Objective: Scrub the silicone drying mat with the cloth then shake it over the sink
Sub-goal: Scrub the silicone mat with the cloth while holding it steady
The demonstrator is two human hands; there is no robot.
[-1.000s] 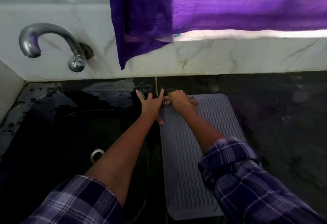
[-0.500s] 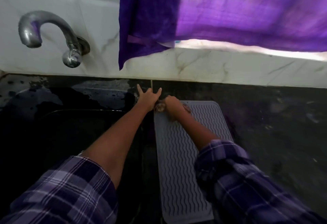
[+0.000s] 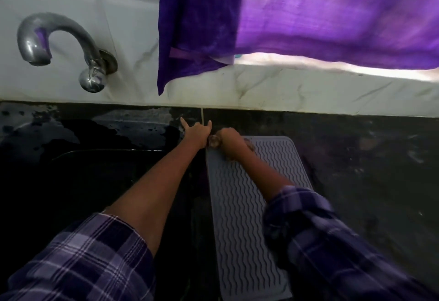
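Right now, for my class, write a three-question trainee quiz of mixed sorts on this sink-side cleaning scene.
1. True or false: the grey wavy-ribbed silicone drying mat lies flat on the dark stone counter.
2. Which hand presses the crumpled brownish cloth on the mat's far corner? A left hand B right hand
3. Fill in: the curved metal tap is fixed to the ___.

Key: 1 true; 2 B; 3 wall. The left hand's fingers are spread beside the mat, by the black sink.
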